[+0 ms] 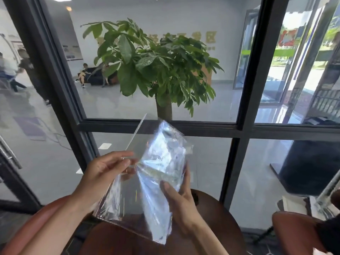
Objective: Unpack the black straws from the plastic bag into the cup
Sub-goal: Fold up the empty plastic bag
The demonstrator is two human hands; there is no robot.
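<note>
Head view: at lower centre, above the round surface, a clear bag looks light, thin, slippery and crinkly. Left hand pinches its upper edge; right hand grips its side. No straws or cup visible.

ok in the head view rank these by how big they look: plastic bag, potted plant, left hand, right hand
1. potted plant
2. plastic bag, though it is much nearer the camera
3. left hand and right hand look alike

The plastic bag is clear with bluish-white glare; the table dark brown; the plant green.
</note>
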